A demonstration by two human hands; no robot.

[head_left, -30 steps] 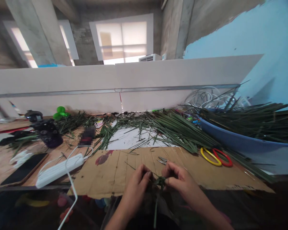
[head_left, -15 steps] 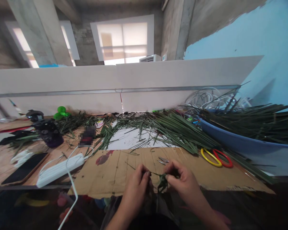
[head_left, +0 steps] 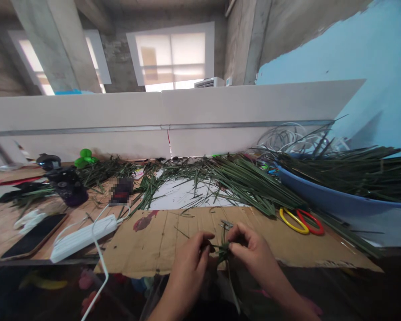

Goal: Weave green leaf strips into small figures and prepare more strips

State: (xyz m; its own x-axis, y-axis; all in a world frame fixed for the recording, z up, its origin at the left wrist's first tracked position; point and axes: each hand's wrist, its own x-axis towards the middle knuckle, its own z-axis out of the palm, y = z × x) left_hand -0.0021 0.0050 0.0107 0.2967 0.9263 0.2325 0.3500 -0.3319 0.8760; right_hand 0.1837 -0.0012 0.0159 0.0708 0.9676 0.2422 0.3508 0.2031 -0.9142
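Note:
Both my hands meet at the near edge of a brown cardboard sheet (head_left: pixel 173 232). My left hand (head_left: pixel 190 263) and my right hand (head_left: pixel 254 252) each pinch a small knot of folded green leaf strips (head_left: pixel 223 250) held between them. A loose strip end hangs down from the knot toward me. Small metal snips (head_left: pixel 226 224) lie on the cardboard just beyond my fingers.
A heap of long green leaf strips (head_left: pixel 240 180) lies across the table's back. A blue tub (head_left: pixel 324 196) full of leaves stands at the right. Yellow and red scissors (head_left: pixel 300 220) lie beside it. A white power strip (head_left: pixel 82 236), phone (head_left: pixel 30 240) and dark gadgets sit left.
My hands have shifted slightly and turned the leaf knot between the fingers. One strip end now points up toward the snips, and the hanging strip has swung to the right.

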